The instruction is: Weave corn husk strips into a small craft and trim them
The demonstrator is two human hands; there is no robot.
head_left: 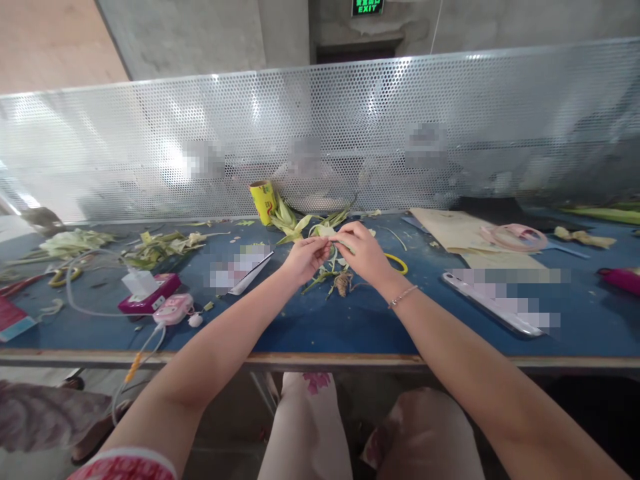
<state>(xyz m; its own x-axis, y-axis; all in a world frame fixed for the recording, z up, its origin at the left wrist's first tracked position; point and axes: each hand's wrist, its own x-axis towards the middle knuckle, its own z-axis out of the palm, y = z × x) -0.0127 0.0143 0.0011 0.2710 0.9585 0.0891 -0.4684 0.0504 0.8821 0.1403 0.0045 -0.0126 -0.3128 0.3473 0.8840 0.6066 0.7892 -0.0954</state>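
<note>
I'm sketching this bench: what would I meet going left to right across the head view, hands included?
Red-and-blue packet, magenta tissue box, yellow cylinder, left hand, right hand, phone, magenta item at the right edge.

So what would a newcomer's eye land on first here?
Probably the left hand and right hand, meeting at the middle of the blue table around a pale green piece. Next, the bright yellow tube tilted just beyond them, near the perforated metal screen. High above the screen, the green EXIT sign glows against the grey wall.
</note>
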